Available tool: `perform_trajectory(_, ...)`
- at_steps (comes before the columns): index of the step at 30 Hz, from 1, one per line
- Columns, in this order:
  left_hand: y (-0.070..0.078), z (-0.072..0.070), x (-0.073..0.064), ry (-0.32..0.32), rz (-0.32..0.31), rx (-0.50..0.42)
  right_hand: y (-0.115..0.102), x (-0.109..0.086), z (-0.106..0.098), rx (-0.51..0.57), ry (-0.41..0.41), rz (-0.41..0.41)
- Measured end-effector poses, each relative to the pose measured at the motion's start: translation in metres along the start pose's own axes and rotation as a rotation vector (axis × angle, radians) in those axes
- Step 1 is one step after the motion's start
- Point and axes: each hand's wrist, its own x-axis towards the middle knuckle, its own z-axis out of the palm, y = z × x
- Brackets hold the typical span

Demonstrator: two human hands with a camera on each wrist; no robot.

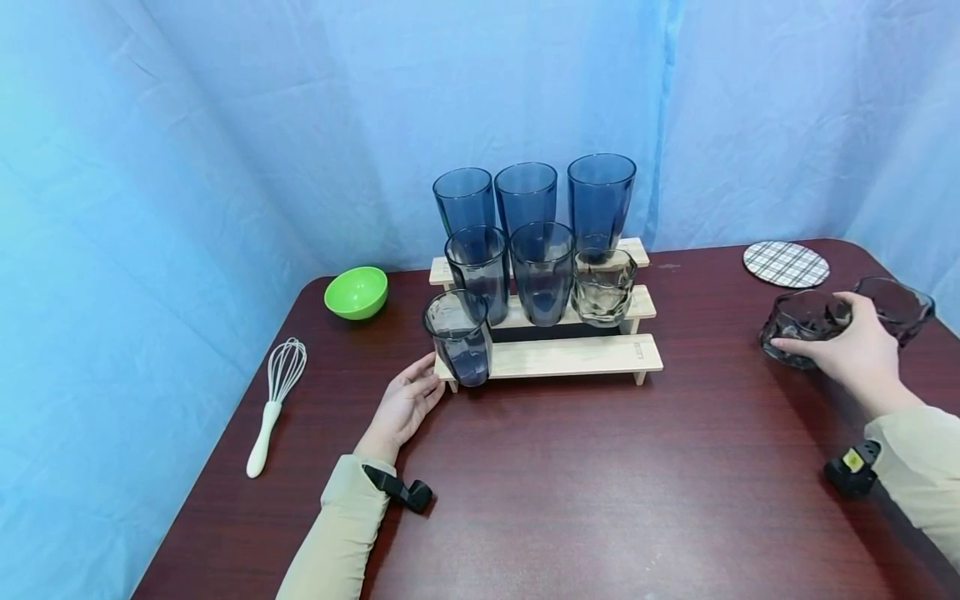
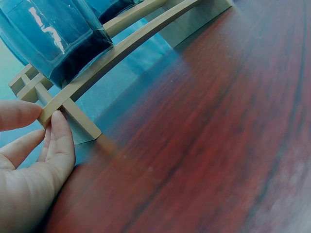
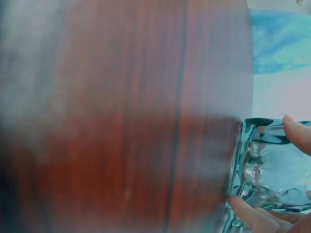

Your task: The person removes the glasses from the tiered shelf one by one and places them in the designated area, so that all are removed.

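Observation:
My left hand (image 1: 405,404) pinches the left front end of a pale wooden three-step rack (image 1: 562,357); in the left wrist view the thumb and a finger (image 2: 62,133) meet its corner. A tall blue-grey glass (image 1: 467,354) stands on the lowest step beside that hand. On the middle step are two tall glasses (image 1: 543,283) and a short wavy clear glass (image 1: 604,292); three tall blue glasses (image 1: 600,204) occupy the top. At the far right, my right hand (image 1: 862,354) grips a short wavy glass (image 1: 787,329), thumb and fingers around its side. Another short glass (image 1: 903,308) stands behind the hand.
A round plaid coaster (image 1: 786,263) lies at the back right. On the left are a green bowl (image 1: 356,293) and a whisk (image 1: 272,408) with a white handle. Blue cloth (image 1: 337,125) hangs around the dark red wooden table (image 1: 585,483).

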Motion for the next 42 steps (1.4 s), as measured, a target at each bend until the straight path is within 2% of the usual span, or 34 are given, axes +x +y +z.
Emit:
perform_trajectory(8,0.0,0.0,-0.001,0.006,0.004,0.007,0.0,-0.002,-0.003,-0.008,-0.01,0.004)
perform_trajectory(19,-0.002,0.0,0.0,0.006,0.031,0.021,0.014,0.006,-0.001,0.003,0.0,0.022)
perform_trajectory(29,-0.002,0.0,0.0,0.005,0.025,0.016,0.041,0.028,-0.004,-0.066,0.005,0.001)
perform_trajectory(36,0.0,0.001,-0.001,0.009,0.014,0.011,-0.014,-0.012,-0.028,-0.061,-0.004,-0.002)
perform_trajectory(42,0.001,0.002,-0.001,0.019,0.0,-0.013,-0.023,-0.024,-0.033,-0.021,0.044,-0.062)
